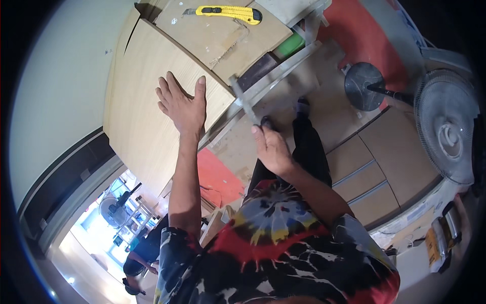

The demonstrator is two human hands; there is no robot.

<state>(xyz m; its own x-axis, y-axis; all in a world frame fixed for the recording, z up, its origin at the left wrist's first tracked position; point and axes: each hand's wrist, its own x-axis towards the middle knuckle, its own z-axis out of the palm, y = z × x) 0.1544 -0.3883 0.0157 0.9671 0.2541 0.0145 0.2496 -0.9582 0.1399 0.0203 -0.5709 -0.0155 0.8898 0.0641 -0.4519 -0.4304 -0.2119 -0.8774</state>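
Observation:
My left hand (185, 105) lies with fingers and thumb spread on a pale wood-grain board (152, 111). My right hand (273, 149) is closed round one end of a long, flat grey tool (245, 103), which looks like a file but is smeared by motion. Its far end points up and left, close to the board's right-hand corner. Whether it touches the board's edge I cannot tell. Beyond the board, a yellow utility knife (228, 12) with black parts rests on a brown sheet (210, 43), its blade pointing left.
A green object (290, 46) and a dark piece (258, 72) sit along the work surface's right side. On the right stand a mesh-caged fan (448, 129), a round black base (364, 86) and brown panels (374, 177). Another person (144, 253) is at lower left, below another fan (114, 210).

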